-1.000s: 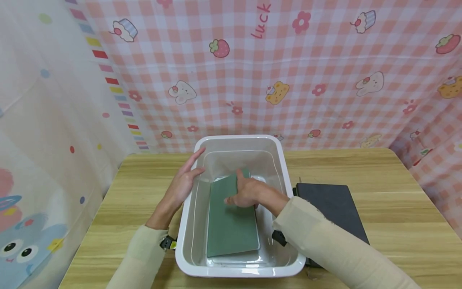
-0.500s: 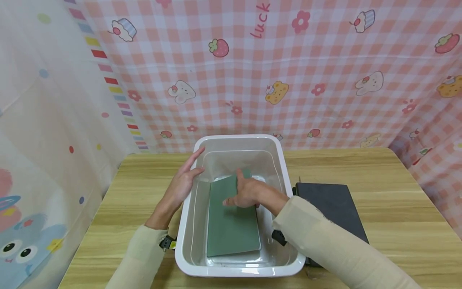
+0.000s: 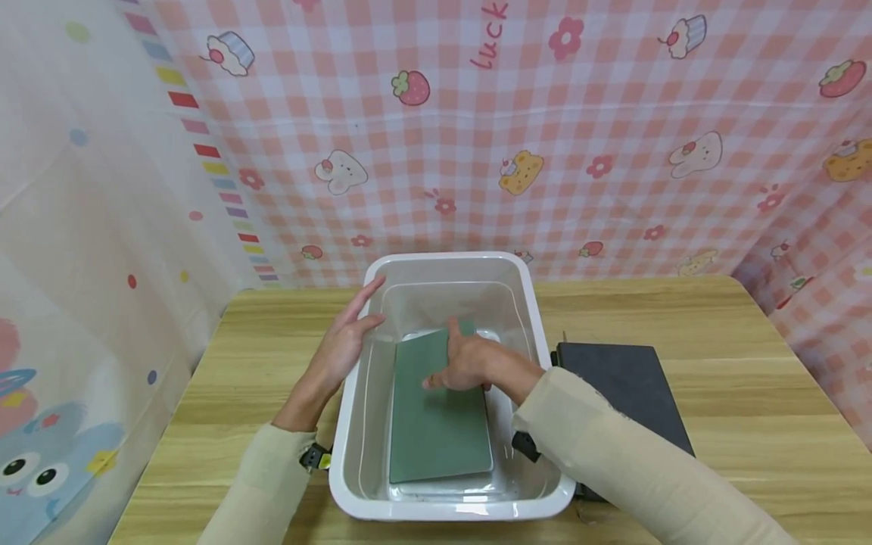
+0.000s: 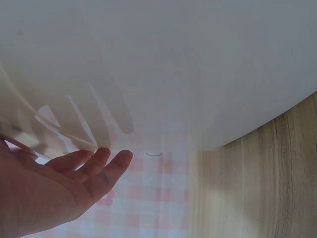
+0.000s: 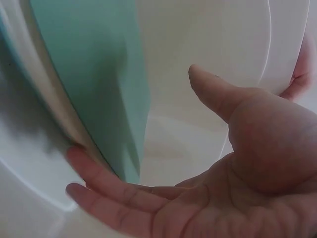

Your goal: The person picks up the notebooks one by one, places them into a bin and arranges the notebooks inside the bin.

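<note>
A green-covered notebook [image 3: 425, 435] lies inside a white plastic basin [image 3: 453, 512], tilted a little. My right hand [image 3: 470, 363] reaches into the basin over the notebook's right side. In the right wrist view its fingers [image 5: 126, 198] are nearly straight, with fingertips at the notebook's page edge. The thumb there stands apart from the cover. My left hand [image 3: 341, 350] rests at the basin's left rim, thumb over the rim. In the left wrist view its fingers [image 4: 106, 173] extend along the outer wall; whether they press it, I cannot tell.
A black flat book-like object [image 3: 623, 382] lies on the wooden table [image 3: 763, 401] to the right of the basin, partly behind my right sleeve. A pink checked curtain [image 3: 436, 151] hangs behind the table. A pale patterned curtain [image 3: 88, 250] borders the left side.
</note>
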`<state>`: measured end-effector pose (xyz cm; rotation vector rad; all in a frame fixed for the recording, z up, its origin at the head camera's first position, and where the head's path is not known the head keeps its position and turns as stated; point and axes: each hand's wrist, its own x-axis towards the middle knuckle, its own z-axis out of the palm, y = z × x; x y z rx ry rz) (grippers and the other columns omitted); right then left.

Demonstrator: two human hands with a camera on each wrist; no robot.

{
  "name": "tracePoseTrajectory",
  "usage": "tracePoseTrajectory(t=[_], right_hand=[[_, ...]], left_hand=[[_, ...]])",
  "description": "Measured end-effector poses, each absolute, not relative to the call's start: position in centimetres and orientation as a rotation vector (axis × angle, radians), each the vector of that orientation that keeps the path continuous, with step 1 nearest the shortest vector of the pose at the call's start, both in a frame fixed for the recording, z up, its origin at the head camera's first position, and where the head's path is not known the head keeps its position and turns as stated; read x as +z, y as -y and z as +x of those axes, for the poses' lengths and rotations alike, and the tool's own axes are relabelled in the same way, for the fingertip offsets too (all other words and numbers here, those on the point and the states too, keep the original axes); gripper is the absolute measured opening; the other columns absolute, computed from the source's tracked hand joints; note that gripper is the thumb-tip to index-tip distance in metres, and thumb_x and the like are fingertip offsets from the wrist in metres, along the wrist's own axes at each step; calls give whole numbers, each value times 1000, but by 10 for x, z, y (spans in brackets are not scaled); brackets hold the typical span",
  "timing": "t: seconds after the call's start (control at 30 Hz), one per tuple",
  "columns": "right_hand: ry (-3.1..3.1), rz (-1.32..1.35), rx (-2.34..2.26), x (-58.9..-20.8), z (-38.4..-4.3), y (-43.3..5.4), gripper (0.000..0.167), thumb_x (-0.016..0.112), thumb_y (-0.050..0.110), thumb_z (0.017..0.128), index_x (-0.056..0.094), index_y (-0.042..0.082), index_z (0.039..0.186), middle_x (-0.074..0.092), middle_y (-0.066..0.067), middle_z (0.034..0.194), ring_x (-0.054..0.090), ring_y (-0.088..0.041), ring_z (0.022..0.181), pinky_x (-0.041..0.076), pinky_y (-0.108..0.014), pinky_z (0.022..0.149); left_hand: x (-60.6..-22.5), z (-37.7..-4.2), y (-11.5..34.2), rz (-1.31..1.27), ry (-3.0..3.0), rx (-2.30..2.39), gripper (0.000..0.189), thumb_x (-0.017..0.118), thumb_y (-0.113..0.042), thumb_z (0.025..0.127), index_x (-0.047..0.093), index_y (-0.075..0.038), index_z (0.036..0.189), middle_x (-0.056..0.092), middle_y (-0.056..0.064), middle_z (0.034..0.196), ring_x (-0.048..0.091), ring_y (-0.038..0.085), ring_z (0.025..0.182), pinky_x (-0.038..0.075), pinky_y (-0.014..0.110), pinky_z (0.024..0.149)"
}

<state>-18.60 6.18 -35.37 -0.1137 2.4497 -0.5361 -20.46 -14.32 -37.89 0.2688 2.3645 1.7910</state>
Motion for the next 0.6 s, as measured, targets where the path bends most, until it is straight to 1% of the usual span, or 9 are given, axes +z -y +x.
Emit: tracePoseTrajectory(t=[0.13,0.23,0.37,0.5,0.6], right_hand=[[-2449,-112,-521,-355,-187,-62,113,72,46,88,-8,8,159,57,-24,134,64,-25,74,55,-36,69],[-2451,-112,-504,-356,-187,-62,112,71,45,89,-8,8,159,55,-23,138,65,-25,73,55,-35,68],[-2449,-114,-473,-356,-187,-62,110,70,45,90,-7,7,158,57,-25,134,67,-27,72,54,-36,70],[-2444,-123,-432,-356,-187,-62,108,69,46,90,-6,7,159,61,-24,127,68,-28,72,54,-37,70],[-2445,-135,-399,-355,-187,-62,108,68,47,90,-5,7,159,60,-24,127,68,-28,73,54,-38,70]], left_hand=[[-379,-205,143,277,-2374,1788,55,44,-19,102,34,-26,155,20,-3,164,31,27,142,32,51,110],[-380,-205,143,290,-2397,1782,55,44,-19,102,34,-25,155,20,-3,164,22,22,146,23,50,116],[-381,-205,143,299,-2411,1778,55,44,-18,102,34,-25,155,20,-4,164,16,19,149,15,49,120],[-381,-205,143,299,-2415,1775,55,44,-17,102,34,-25,155,19,-3,164,16,19,149,14,49,120],[-380,-205,143,300,-2415,1772,55,44,-17,102,34,-25,155,19,-3,164,15,20,149,14,50,120]])
